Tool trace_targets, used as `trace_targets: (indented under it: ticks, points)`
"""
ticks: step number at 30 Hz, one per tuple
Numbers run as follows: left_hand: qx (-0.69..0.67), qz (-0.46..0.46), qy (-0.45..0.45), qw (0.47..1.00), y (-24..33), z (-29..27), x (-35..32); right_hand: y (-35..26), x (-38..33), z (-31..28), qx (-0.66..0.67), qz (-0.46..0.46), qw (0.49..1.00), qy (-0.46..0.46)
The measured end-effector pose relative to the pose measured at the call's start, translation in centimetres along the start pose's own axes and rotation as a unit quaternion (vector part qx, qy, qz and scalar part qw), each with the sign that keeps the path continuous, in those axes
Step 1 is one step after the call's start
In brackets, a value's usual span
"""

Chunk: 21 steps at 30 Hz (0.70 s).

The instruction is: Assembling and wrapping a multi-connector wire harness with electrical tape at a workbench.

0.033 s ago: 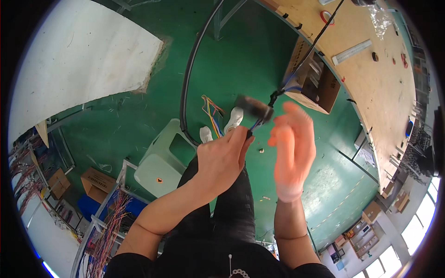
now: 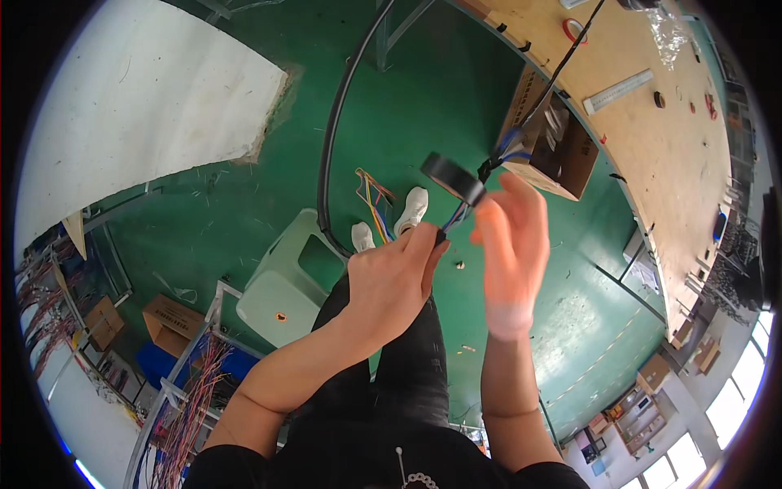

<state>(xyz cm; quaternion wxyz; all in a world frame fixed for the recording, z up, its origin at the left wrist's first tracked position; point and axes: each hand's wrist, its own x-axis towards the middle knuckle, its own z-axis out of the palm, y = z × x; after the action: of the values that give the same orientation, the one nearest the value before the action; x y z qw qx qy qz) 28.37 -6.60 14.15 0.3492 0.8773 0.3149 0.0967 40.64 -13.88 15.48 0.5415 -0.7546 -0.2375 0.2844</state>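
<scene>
Head view: beyond cable (image 2: 486, 169), carton (image 2: 544, 181) holds pale items (image 2: 556, 126).

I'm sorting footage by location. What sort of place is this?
Probably a wiring or cable workshop: bundles of thin coloured wires show at lower left, a long wooden workbench runs along the right, and a roll of black tape is close to the right hand.
</scene>
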Motion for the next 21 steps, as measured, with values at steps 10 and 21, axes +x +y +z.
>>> trace_targets:
  ticks: [10,21]
  points:
    - [-0.002,0.005,0.002,1.000,-0.6,0.5,0.2,2.2,-0.7,-0.9,0.034,0.016,0.996,-0.076]
    - [0.004,0.009,0.002,1.000,0.1,1.0,0.3,0.8,3.3,2.9,0.129,0.176,0.974,-0.062]
